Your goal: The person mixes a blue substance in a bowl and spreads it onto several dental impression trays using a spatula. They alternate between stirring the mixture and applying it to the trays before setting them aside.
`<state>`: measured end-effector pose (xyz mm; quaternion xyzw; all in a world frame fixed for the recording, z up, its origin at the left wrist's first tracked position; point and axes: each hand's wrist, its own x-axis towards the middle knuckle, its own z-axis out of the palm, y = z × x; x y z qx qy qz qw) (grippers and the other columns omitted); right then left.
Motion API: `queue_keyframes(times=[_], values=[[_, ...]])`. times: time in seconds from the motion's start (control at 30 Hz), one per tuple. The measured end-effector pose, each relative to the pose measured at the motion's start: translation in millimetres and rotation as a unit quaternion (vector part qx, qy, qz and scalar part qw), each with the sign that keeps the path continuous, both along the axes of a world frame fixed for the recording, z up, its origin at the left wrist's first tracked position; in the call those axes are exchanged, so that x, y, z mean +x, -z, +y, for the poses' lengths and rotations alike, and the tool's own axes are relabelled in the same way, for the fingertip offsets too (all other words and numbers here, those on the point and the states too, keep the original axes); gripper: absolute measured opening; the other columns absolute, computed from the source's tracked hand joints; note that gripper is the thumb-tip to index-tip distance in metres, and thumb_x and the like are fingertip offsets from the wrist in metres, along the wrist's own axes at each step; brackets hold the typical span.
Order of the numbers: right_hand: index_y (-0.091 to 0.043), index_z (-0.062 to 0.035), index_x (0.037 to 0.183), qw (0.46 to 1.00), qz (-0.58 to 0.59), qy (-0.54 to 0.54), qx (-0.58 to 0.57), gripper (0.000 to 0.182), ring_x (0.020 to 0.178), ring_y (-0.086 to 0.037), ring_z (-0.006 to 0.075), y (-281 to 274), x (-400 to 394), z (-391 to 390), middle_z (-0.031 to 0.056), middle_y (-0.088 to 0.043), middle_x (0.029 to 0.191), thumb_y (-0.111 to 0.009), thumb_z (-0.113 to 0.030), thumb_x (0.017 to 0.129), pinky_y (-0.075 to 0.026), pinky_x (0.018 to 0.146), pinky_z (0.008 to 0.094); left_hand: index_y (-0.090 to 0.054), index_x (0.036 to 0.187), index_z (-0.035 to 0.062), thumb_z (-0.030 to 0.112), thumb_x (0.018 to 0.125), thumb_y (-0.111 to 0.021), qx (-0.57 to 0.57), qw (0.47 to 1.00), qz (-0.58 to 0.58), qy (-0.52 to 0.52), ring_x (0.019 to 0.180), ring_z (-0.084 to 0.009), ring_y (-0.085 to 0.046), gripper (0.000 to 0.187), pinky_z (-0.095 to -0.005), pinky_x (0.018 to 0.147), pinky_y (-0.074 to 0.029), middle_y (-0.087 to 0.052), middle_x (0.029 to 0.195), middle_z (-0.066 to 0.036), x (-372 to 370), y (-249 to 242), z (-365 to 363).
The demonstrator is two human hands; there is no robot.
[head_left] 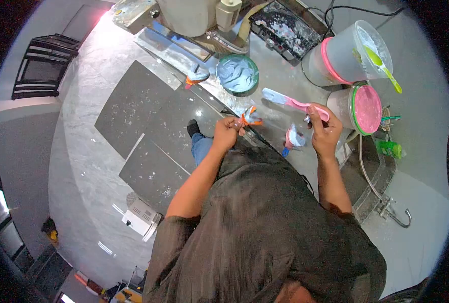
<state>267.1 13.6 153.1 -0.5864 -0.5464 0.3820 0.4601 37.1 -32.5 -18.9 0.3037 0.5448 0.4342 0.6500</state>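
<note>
My left hand [227, 134] is closed around an orange dental impression tray [253, 120] that carries pale bluish paste, held near the counter edge. A pink-handled mixing spatula [296, 104] is gripped in my right hand [326, 132]; its flat blade is coated with the same paste and points left. Beyond both hands sits a green mixing bowl [238, 74] of thick, pale blue paste. Another paste-filled impression tray [197, 77], with an orange part, rests at the counter edge. Between my hands and nearer my body lies a pink, paste-filled tray [294, 137] with a blue end.
Stacked translucent buckets [345, 53] stand at the right, with a green scoop [382, 68] on top. A pink-lidded tub [368, 109] is beside the sink [371, 174] and faucet [398, 216]. A paste-splattered black box [286, 30] sits at the back. Dark mats [138, 111] cover the floor.
</note>
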Motion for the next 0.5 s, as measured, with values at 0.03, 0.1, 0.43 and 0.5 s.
queue_keyframes(times=[0.03,0.1,0.43,0.5], values=[[-0.069,0.0002,0.095,1.0,-0.003,0.0,-0.013,0.019,0.059,-0.049,0.0031,-0.2,-0.6,0.5,-0.0032,-0.059,0.071,-0.07,-0.017,0.088,-0.037,0.053,0.0186,-0.064,0.084,-0.0015,0.021,0.097,-0.055,-0.003,1.0,0.02,0.007,0.06,-0.0109,-0.057,0.027,-0.0244,0.059,-0.044,-0.064,0.068,-0.005,-2.9,0.9,3.2],[-0.069,0.0001,0.095,1.0,-0.004,0.001,-0.018,0.019,0.059,-0.049,0.0029,0.4,-3.3,8.1,-0.0035,-0.059,0.071,-0.069,-0.017,0.088,-0.036,0.053,0.0184,-0.064,0.084,-0.0013,0.021,0.097,-0.055,0.017,0.999,0.032,0.012,0.06,-0.0106,-0.057,0.028,-0.0243,0.059,-0.044,-0.064,0.068,-0.004,-3.7,-7.4,4.0],[-0.069,-0.0002,0.095,1.0,-0.006,-0.003,-0.018,0.019,0.059,-0.048,0.0024,1.1,-1.2,3.3,-0.0042,-0.059,0.07,-0.069,-0.017,0.088,-0.036,0.052,0.0187,-0.066,0.083,-0.0015,0.018,0.095,-0.057,0.033,0.996,0.071,-0.031,0.058,-0.0079,-0.054,0.024,-0.0243,0.054,-0.042,-0.064,0.066,-0.004,-3.7,-2.0,2.3],[-0.069,-0.0002,0.096,1.0,-0.01,0.001,-0.02,0.019,0.059,-0.048,0.0023,2.0,-3.3,8.4,-0.0042,-0.059,0.07,-0.069,-0.018,0.088,-0.036,0.053,0.0187,-0.066,0.084,-0.0014,0.018,0.095,-0.057,0.065,0.993,0.095,-0.023,0.058,-0.0078,-0.054,0.024,-0.0241,0.054,-0.041,-0.063,0.066,-0.003,-5.4,-4.0,6.3]])
